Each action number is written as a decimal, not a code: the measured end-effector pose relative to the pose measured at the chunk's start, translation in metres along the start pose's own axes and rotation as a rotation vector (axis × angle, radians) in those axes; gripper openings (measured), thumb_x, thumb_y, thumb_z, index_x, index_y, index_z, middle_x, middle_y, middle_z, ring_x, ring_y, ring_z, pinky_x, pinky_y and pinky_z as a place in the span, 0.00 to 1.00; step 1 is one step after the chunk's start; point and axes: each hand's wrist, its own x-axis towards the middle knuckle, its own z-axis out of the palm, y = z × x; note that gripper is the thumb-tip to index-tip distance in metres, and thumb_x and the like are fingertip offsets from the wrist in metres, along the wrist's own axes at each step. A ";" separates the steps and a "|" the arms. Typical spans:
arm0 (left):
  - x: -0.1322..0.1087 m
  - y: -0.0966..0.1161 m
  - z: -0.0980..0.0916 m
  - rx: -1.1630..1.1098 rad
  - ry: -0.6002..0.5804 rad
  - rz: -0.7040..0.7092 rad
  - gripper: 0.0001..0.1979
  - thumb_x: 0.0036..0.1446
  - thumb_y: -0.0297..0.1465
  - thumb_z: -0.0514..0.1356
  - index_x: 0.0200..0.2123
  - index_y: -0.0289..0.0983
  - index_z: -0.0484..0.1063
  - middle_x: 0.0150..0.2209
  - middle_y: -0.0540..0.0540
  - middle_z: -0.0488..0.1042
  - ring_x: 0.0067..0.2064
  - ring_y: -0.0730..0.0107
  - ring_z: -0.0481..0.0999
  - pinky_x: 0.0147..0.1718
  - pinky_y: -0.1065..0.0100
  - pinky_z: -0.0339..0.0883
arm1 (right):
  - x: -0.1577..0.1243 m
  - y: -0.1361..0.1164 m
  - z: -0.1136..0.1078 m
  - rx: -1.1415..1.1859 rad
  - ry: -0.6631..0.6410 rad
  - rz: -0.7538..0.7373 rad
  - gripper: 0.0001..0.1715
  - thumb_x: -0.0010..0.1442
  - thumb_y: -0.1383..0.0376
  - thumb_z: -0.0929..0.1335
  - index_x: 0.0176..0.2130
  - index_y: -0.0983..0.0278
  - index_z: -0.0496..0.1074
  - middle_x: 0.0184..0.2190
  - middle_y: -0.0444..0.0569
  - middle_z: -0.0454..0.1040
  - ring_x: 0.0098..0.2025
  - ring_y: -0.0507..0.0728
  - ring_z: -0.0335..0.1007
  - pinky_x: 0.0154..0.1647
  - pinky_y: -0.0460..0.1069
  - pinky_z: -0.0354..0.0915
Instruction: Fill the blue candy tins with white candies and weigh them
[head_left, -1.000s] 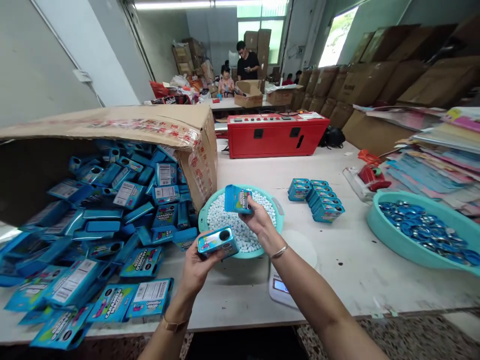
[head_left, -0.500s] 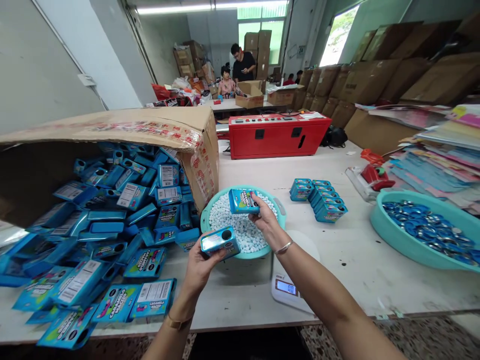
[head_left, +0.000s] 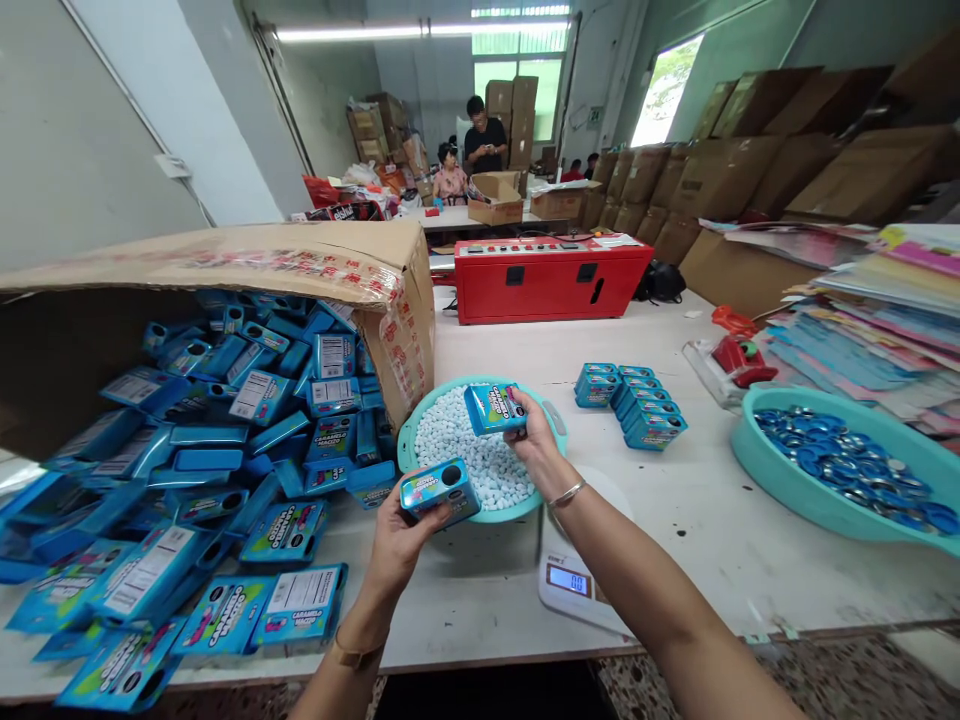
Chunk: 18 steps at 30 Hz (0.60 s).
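My left hand (head_left: 405, 530) is closed around a blue candy tin (head_left: 439, 487) whose round dark hole faces up, near the front rim of a turquoise basin (head_left: 407, 447). White candies (head_left: 450, 430) fill much of that basin. A second blue candy tin (head_left: 495, 408), printed "Caramelo Macizo", is gripped in my right hand (head_left: 534, 435) and held tilted above the candies. To the right of the basin, partly behind my right forearm, lies a white digital scale (head_left: 566, 597) reading 0.0.
A cardboard box (head_left: 409, 330) on its side spills many blue tins (head_left: 281, 530) leftward. Several tins (head_left: 651, 415) stand in rows at right. Farther right are a basin of blue-and-silver lids (head_left: 750, 440), a red tape dispenser (head_left: 742, 358) and a red machine (head_left: 551, 285). Two people are at the back.
The tin in my left hand has tilted so more of its printed front shows. My right hand's tin has turned slightly over the basin. The whole view has shifted a little.
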 end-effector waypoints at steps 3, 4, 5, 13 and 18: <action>-0.001 0.000 -0.002 0.005 0.006 0.008 0.24 0.39 0.39 0.74 0.41 0.35 0.76 0.34 0.46 0.80 0.36 0.64 0.78 0.38 0.67 0.73 | -0.002 -0.005 -0.004 -0.223 -0.060 -0.191 0.15 0.44 0.57 0.75 0.26 0.63 0.71 0.16 0.37 0.66 0.15 0.45 0.52 0.12 0.43 0.42; -0.001 0.000 -0.003 0.005 0.014 0.007 0.25 0.39 0.39 0.74 0.41 0.35 0.76 0.34 0.45 0.80 0.37 0.63 0.78 0.38 0.66 0.73 | -0.003 -0.009 -0.006 -0.313 -0.092 -0.248 0.16 0.43 0.56 0.76 0.25 0.64 0.71 0.15 0.37 0.64 0.15 0.45 0.51 0.13 0.44 0.40; -0.001 0.000 -0.003 0.006 0.025 0.004 0.25 0.39 0.39 0.74 0.41 0.35 0.76 0.35 0.45 0.80 0.37 0.63 0.78 0.39 0.66 0.73 | -0.006 -0.014 -0.009 -0.399 -0.126 -0.295 0.17 0.43 0.55 0.76 0.24 0.64 0.71 0.14 0.37 0.63 0.15 0.45 0.49 0.13 0.44 0.39; -0.004 -0.002 0.005 -0.046 0.051 -0.047 0.27 0.35 0.40 0.75 0.40 0.35 0.77 0.36 0.44 0.81 0.39 0.60 0.79 0.42 0.63 0.73 | -0.015 -0.071 -0.059 -0.448 -0.111 -0.218 0.15 0.44 0.56 0.77 0.26 0.64 0.73 0.14 0.39 0.65 0.14 0.46 0.51 0.14 0.44 0.39; -0.009 0.002 0.015 -0.079 0.034 -0.082 0.27 0.33 0.39 0.76 0.39 0.35 0.77 0.34 0.45 0.80 0.36 0.63 0.78 0.39 0.66 0.73 | -0.014 -0.096 -0.102 -0.427 -0.038 -0.284 0.15 0.45 0.58 0.77 0.29 0.64 0.74 0.17 0.41 0.70 0.19 0.50 0.63 0.17 0.44 0.52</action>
